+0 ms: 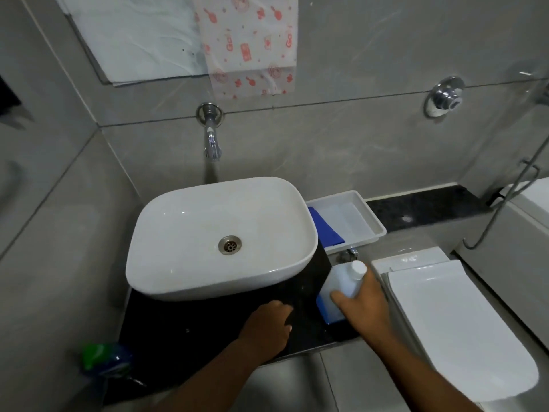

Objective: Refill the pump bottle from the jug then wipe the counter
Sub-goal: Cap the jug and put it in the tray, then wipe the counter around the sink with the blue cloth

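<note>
A translucent white jug (338, 288) with a white screw cap and blue liquid at its bottom stands on the right end of the black counter (184, 337). My right hand (364, 304) is wrapped around its side from the right. My left hand (269, 325) rests on the counter in front of the white basin (190, 263), fingers curled down, nothing visible in it. A blue cloth (325, 227) lies in a white tray (368, 224) behind the jug. I see no pump bottle.
A wall tap (212, 144) hangs over the basin. A white toilet with closed lid (451, 325) stands right of the counter. A green and blue bottle (104, 358) sits low at the left. A printed towel (249, 46) hangs above.
</note>
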Demonstrator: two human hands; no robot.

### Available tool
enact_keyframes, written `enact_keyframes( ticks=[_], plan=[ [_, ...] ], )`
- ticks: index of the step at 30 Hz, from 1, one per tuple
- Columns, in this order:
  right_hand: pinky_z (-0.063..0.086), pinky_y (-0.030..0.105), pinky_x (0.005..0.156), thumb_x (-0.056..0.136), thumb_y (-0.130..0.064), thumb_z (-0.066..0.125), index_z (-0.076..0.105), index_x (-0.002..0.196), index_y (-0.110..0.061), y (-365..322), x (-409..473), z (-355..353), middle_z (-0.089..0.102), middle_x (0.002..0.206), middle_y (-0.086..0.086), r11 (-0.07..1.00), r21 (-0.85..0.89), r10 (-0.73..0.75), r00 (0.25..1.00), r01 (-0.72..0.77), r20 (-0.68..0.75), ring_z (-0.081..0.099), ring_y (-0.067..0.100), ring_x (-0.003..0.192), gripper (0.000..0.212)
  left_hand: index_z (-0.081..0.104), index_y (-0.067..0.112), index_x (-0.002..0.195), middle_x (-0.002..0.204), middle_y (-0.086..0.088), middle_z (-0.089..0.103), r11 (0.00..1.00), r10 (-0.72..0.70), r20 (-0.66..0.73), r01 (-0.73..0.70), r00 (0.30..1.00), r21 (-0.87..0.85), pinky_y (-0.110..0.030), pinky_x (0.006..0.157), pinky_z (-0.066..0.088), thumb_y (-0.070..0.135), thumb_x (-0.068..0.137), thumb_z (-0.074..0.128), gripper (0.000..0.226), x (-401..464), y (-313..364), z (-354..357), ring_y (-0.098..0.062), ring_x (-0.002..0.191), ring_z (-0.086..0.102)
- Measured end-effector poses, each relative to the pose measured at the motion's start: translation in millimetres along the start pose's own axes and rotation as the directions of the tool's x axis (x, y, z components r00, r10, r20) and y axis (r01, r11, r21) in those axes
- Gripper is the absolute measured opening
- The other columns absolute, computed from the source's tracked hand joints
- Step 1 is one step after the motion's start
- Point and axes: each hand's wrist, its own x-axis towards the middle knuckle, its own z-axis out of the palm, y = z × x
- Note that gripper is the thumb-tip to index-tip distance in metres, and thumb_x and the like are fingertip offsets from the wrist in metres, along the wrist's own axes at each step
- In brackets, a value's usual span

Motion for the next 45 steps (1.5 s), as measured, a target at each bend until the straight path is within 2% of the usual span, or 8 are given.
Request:
enact_keyframes(
  ticks=[4, 11, 19, 24, 26, 29, 37, 45],
  plan=[
    [0.044, 0.033, 0.081, 0.068, -0.026, 0.081, 0.035, 0.132, -0.025, 27.2, 32.6, -46.7, 0.052, 0.114, 0.000, 0.997, 0.038, 0.072, 0.997, -0.070, -0.040, 0.052, 0.020, 0.100, 0.079, 0.040, 0.017, 0.141, 0.148, -0.010, 0.036, 0.996, 0.014, 0.086, -0.022, 0.996, 0.091, -0.041, 0.111, 0.033, 0.028, 0.096, 0.050, 0.048, 41.9, 39.5, 16.1, -0.031, 0.134, 0.037],
    [0.048, 0.031, 0.079, 0.069, -0.024, 0.081, 0.033, 0.133, -0.026, 73.2, 134.8, -103.8, 0.053, 0.117, 0.001, 0.996, 0.055, 0.074, 0.997, -0.073, -0.020, 0.055, 0.022, 0.097, 0.080, 0.009, 0.015, 0.152, 0.161, -0.015, -0.001, 0.931, 0.125, 0.103, -0.153, 0.987, 0.330, -0.045, 0.118, 0.000, 0.056, 0.093, 0.043, 0.079, 177.4, 88.7, 40.5, -0.032, 0.147, -0.005],
    [0.045, 0.030, 0.080, 0.068, -0.022, 0.082, 0.032, 0.133, -0.027, 98.3, 269.2, -77.1, 0.051, 0.117, -0.004, 0.998, 0.048, -0.025, 0.999, 0.026, -0.019, 0.051, 0.017, 0.101, 0.082, 0.005, 0.017, 0.152, 0.160, -0.012, -0.010, 0.931, -0.181, -0.166, 0.223, 0.969, 0.288, -0.051, 0.117, -0.008, 0.092, 0.067, 0.000, 0.113, 266.4, 72.6, 56.7, -0.031, 0.146, -0.018],
    [0.050, 0.033, 0.083, 0.066, -0.024, 0.081, 0.037, 0.131, -0.022, 99.1, 330.6, -40.6, 0.055, 0.121, 0.003, 0.993, 0.111, -0.028, 0.999, 0.031, -0.033, 0.056, 0.020, 0.105, 0.079, -0.007, 0.015, 0.151, 0.158, -0.010, -0.023, 0.926, -0.257, -0.230, 0.307, 0.939, 0.220, -0.048, 0.117, -0.012, 0.098, 0.063, 0.007, 0.122, 269.9, 64.9, 62.8, -0.026, 0.141, -0.031],
    [0.050, 0.020, 0.076, 0.067, -0.022, 0.081, 0.040, 0.126, -0.026, 102.7, 350.9, -23.5, 0.057, 0.113, -0.002, 0.988, 0.147, -0.035, 0.999, 0.038, -0.026, 0.056, 0.016, 0.099, 0.071, -0.015, 0.013, 0.149, 0.155, -0.009, -0.029, 0.911, -0.306, -0.232, 0.354, 0.923, 0.209, -0.047, 0.115, -0.015, 0.099, 0.062, 0.008, 0.124, 274.6, 61.9, 62.6, -0.024, 0.139, -0.035],
    [0.043, 0.003, 0.062, 0.069, -0.023, 0.080, 0.036, 0.112, -0.047, 109.1, 381.6, -2.5, 0.053, 0.100, -0.017, 0.983, 0.174, -0.059, 0.998, 0.057, 0.007, 0.056, 0.003, 0.089, 0.066, -0.016, 0.015, 0.149, 0.156, -0.008, -0.027, 0.900, -0.352, -0.256, 0.401, 0.900, 0.171, -0.046, 0.114, -0.015, 0.100, 0.060, 0.011, 0.125, 280.0, 58.8, 64.2, -0.022, 0.141, -0.032],
    [0.044, 0.045, 0.102, 0.068, -0.020, 0.082, 0.034, 0.136, -0.017, 134.4, 436.0, 48.1, 0.050, 0.133, 0.008, 0.997, 0.055, -0.056, 0.996, 0.053, 0.064, 0.049, 0.025, 0.122, 0.084, 0.016, 0.010, 0.151, 0.160, -0.011, 0.010, 0.931, -0.269, -0.376, 0.340, 0.886, 0.135, -0.048, 0.119, 0.010, 0.092, 0.070, 0.032, 0.116, 278.0, 56.3, 69.9, -0.026, 0.148, 0.005],
    [0.037, 0.050, 0.105, 0.068, -0.030, 0.083, 0.017, 0.147, -0.017, 137.1, 424.9, 60.5, 0.035, 0.144, 0.013, 0.999, 0.010, 0.032, 0.997, -0.032, 0.072, 0.037, 0.031, 0.131, 0.103, 0.017, 0.012, 0.151, 0.161, -0.011, 0.011, 0.925, -0.300, -0.339, 0.358, 0.892, 0.123, -0.048, 0.118, 0.013, 0.090, 0.071, 0.035, 0.114, 278.7, 55.0, 71.5, -0.025, 0.149, 0.005]
  ],
)
